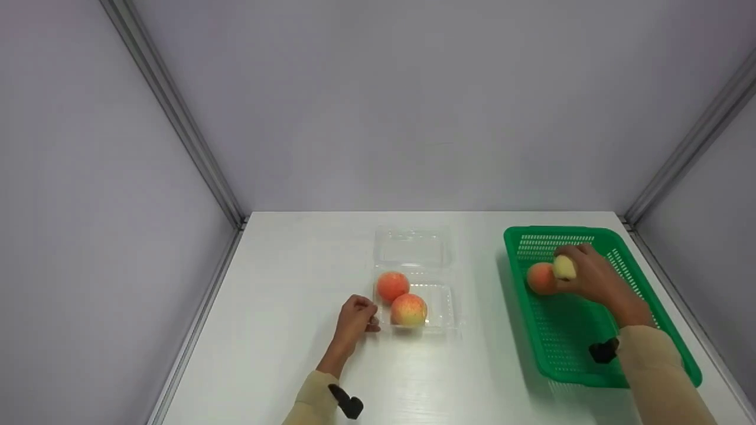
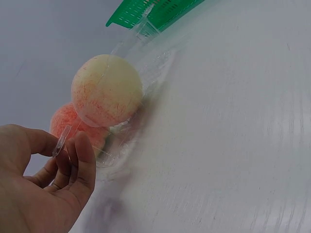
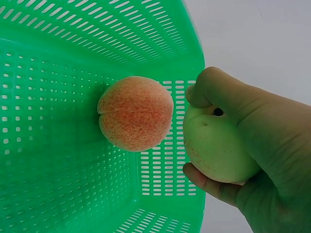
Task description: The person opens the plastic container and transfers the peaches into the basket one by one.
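Where hands (image 1: 355,317) (image 1: 595,278) curl, peach (image 3: 221,145) gripped, container (image 1: 440,304) pinched

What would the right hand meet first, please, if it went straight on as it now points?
Probably the reddish peach in the green basket, ahead of the pale peach the right hand holds, though depth is unclear.

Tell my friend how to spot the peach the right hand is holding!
On the right of the white table, find the big green basket. Over it, the right hand grips a pale peach. Its visible skin is mostly yellow-green, while the loose peach in the basket is orange-red.
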A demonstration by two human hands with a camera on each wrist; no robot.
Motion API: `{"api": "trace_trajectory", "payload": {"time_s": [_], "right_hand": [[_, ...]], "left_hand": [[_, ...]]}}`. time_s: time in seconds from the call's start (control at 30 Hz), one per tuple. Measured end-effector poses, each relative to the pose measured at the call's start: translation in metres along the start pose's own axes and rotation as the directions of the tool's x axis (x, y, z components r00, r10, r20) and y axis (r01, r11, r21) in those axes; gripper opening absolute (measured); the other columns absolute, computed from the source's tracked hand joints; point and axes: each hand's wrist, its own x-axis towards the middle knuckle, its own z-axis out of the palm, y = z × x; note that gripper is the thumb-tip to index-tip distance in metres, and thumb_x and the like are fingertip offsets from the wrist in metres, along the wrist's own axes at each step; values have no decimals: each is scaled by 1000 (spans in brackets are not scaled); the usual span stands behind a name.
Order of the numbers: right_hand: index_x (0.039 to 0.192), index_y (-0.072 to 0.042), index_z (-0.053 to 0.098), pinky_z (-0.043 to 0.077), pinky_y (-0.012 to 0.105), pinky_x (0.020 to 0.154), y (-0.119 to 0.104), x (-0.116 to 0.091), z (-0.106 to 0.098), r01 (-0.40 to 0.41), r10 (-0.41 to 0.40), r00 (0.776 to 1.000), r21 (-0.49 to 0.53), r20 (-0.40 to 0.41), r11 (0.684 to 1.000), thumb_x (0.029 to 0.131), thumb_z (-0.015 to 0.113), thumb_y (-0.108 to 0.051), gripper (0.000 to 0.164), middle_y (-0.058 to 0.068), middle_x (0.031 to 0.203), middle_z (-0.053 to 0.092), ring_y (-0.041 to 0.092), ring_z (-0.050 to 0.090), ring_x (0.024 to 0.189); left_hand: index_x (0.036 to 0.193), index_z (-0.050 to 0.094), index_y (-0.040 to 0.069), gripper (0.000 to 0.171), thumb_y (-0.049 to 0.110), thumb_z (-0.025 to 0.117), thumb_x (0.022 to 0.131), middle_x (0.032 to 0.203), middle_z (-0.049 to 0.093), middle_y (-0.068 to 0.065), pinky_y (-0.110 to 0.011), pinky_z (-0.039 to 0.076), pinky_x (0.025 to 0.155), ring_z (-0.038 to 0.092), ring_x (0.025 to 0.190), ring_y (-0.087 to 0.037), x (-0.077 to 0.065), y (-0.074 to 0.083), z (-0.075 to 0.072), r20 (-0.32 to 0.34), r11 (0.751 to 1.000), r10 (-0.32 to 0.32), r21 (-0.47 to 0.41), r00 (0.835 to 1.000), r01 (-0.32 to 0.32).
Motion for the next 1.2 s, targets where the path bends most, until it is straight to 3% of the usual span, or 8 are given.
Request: {"api": "trace_trajectory", "payload": {"time_s": [0.5,0.8,1.2], "right_hand": [[135,0,61,53,58,76,13,-6,5,-36,37,999,-19,18,999,88,84,-12,54,30,122,56,40,59,98],[134,0,61,51,49,71,17,-7,8,-58,58,998,-26,22,998,85,84,-12,55,31,120,56,37,58,95],[139,1,57,52,52,71,25,-12,11,-117,116,991,18,64,993,85,83,-12,61,38,128,50,42,57,97]], "left_hand": [[113,56,0,16,10,62,103,91,62,-12,-30,65,69,61,77,-16,-1,1,1,-10,1000,-1,18,1000,1],[112,56,1,14,9,62,102,91,62,-13,-29,64,68,61,76,-15,-1,0,1,-17,1000,2,12,1000,-1],[114,57,0,17,9,63,102,87,62,-10,-31,65,68,61,76,-15,-3,2,1,-28,1000,6,19,1000,-5]]}}
